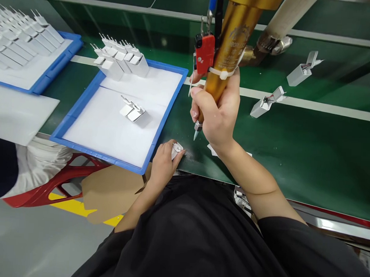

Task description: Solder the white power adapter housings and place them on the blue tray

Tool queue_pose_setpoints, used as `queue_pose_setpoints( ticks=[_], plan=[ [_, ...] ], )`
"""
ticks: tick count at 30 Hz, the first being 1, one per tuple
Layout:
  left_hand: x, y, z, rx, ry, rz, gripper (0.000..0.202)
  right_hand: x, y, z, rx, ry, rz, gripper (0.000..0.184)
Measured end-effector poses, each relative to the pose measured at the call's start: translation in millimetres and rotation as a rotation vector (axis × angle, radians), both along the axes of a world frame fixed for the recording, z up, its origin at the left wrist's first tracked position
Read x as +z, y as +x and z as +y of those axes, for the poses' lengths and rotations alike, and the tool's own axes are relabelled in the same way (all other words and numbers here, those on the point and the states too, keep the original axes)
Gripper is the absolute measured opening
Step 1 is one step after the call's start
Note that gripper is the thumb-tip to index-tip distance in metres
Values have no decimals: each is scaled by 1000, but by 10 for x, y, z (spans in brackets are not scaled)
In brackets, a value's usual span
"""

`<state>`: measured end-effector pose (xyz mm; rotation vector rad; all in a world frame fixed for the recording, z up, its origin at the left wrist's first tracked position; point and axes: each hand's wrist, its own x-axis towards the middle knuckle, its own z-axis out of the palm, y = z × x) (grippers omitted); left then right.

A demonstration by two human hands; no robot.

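Observation:
My right hand (218, 107) is wrapped round a gold cylindrical glue dispenser (230, 42) that hangs down from above. A red switch (204, 53) is strapped to its side, and its pale nozzle (196, 134) points down at the green bench. Low at the bench's front edge, my left hand (164, 162) is closed on a small white plastic housing (176, 148), gripped between thumb and fingers. The nozzle is apart from this housing, up and to its right. Partly hidden behind my right forearm lies a white piece (213, 150) on the bench.
Left of my hands, a blue tray (155, 145) with a white liner holds several white housings (121, 60). Another blue tray (55, 61) full of housings stands farther left. Two opened housings with wires (261, 107) lie on the right. A red stool (54, 175) is at lower left.

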<state>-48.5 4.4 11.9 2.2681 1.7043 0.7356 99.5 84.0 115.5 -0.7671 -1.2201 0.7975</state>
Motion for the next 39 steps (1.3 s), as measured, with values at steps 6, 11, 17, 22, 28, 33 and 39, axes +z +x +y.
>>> queue_pose_setpoints(
  ticks=[6, 11, 17, 22, 28, 33, 39],
  plan=[
    [50, -36, 45, -57, -64, 194, 44, -31, 4, 44, 10, 17, 18, 35],
    [99, -56, 87, -132, -83, 237, 53, -29, 5, 42, -10, 11, -4, 32],
    [115, -11, 74, -57, -108, 254, 48, -29, -18, 14, -18, -11, 3, 31],
    [89, -9, 50, -73, -79, 322, 55, -35, -16, 22, -4, 20, 24, 30],
    [226, -222, 362, -25, 45, 341, 57, -68, 15, 33, 57, 41, 100, 23],
    [338, -560, 782, 95, 110, 347, 57, -72, 21, 44, 85, 53, 192, 26],
    [286, -714, 906, 171, 198, 279, 74, -71, 21, 47, 80, 49, 182, 27]
  ],
)
